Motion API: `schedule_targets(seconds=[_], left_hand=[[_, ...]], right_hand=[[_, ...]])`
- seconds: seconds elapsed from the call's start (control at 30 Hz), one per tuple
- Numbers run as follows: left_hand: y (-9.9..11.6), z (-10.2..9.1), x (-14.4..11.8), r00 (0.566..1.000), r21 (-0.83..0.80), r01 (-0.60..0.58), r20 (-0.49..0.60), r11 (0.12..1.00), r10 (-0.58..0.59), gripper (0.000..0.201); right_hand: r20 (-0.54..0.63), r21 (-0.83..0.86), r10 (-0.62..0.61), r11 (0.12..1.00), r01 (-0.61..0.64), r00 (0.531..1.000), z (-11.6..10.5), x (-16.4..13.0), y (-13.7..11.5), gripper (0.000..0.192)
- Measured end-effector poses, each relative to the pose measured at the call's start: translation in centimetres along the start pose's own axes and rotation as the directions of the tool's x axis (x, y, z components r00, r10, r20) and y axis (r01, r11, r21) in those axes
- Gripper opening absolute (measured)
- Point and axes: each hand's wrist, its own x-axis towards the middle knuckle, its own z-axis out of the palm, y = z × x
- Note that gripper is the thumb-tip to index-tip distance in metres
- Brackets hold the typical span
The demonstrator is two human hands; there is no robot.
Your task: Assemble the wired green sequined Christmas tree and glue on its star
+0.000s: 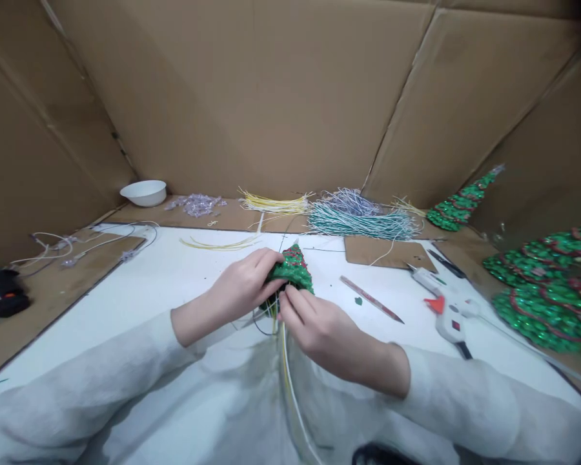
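Observation:
A small green tinsel Christmas tree (295, 261) with red trim lies tipped in front of me, its tip pointing away. My left hand (249, 281) is closed around its left side near the base. At the open underside, my right hand (319, 326) is closed in a pinch with the fingertips at thin wires. Which wire is between those fingers is hidden. White and yellow wires (290, 374) trail from the base down toward my lap.
Bundles of yellow wires (275, 204) and green-white wires (363, 219) lie at the back. A glue gun (448, 316), a pencil (372, 299) and a knife (446, 263) are on the right, beside bigger tinsel trees (552, 303). A white bowl (144, 192) stands back left.

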Motion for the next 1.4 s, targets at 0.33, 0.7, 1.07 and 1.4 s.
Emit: schedule_targets(seconds=[0.33,0.7,1.07,1.4], left_hand=[[0.9,2.0,-1.6,0.980,-0.181,0.079,-0.169,0.980,-0.110,0.025],[-0.6,2.8,-2.5,0.969,-0.167,-0.125,-0.230,0.978,0.085,0.038],[-0.3,2.7,-2.2,0.959,-0.212,-0.144,-0.270,0.967,0.083,0.032],[-0.6,3.1,-2.2,0.943,-0.187,-0.182,-0.312,0.965,0.117,0.030]], right_hand=[[-0.309,-0.046,-0.119,0.993,0.110,0.944,2.3,-1.2,0.7,0.023],[-0.362,0.008,-0.207,0.974,0.226,0.909,3.7,-1.4,0.7,0.027],[-0.373,0.057,-0.308,0.934,0.353,0.875,4.3,-1.0,1.4,0.034],[-0.397,0.081,-0.274,0.940,0.331,0.876,4.2,-0.5,1.1,0.030]])
